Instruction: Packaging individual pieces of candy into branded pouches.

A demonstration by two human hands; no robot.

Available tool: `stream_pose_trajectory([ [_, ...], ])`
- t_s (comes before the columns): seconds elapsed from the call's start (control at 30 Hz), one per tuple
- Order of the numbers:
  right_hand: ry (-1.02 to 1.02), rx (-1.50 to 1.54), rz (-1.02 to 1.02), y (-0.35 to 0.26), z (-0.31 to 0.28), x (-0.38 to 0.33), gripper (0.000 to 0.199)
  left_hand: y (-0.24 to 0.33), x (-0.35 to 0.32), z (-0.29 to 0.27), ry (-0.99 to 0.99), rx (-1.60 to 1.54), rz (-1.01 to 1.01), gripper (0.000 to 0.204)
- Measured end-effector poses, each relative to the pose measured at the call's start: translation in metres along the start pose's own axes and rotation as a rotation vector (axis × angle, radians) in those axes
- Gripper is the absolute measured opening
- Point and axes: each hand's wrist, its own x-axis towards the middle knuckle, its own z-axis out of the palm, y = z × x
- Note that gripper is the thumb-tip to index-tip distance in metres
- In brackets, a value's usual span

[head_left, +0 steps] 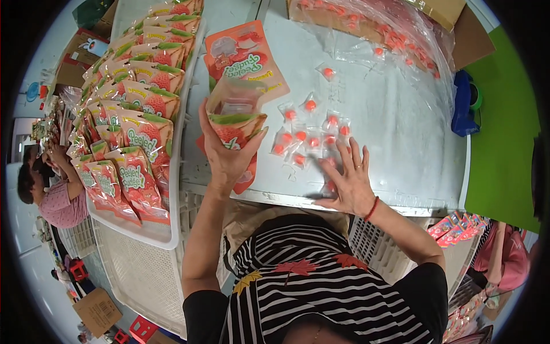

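My left hand (pixel 224 160) is wrapped round an orange-and-green candy pouch (pixel 236 127), held upright with its mouth gaping upward. Inside the pouch some clear wrapping shows. Flat pouches (pixel 252 60) lie on the table behind it, and part of another shows beneath my left hand. To the right, clear-wrapped red candies (pixel 301 136) are spread in a loose cluster. Over the cluster's near right side my right hand (pixel 352 186) reaches with fingers apart, palm down. At least one candy (pixel 330 186) shows beside its fingers; what lies under the palm is hidden.
A white tray (pixel 175 215) packed with filled pouches stands at the left. At the back, a plastic-lined cardboard box (pixel 366 35) holds many more wrapped candies. The white table's (pixel 412 160) front edge runs close to my body. Other people work at both sides.
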Motion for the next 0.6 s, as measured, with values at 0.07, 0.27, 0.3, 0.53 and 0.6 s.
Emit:
stream_pose_trajectory([
  [0.07,0.077,-0.105,0.044,0.005,0.015,0.005,0.077,0.001,-0.006,-0.002,-0.003,0.068,-0.001,0.104],
  [0.27,0.176,-0.11,0.053,0.034,0.021,0.057,0.07,0.012,-0.01,-0.005,-0.062,0.163,0.161,0.103],
  [0.3,0.195,-0.11,0.064,0.037,0.021,0.064,0.068,0.012,-0.011,-0.006,-0.059,0.166,0.164,0.103],
  [0.53,0.371,-0.049,-0.012,0.06,0.023,0.091,0.027,0.002,-0.015,0.001,-0.097,0.314,0.199,0.096],
  [0.6,0.397,-0.058,0.021,0.07,0.024,0.091,0.024,0.001,-0.012,0.006,-0.117,0.37,0.246,0.096],
])
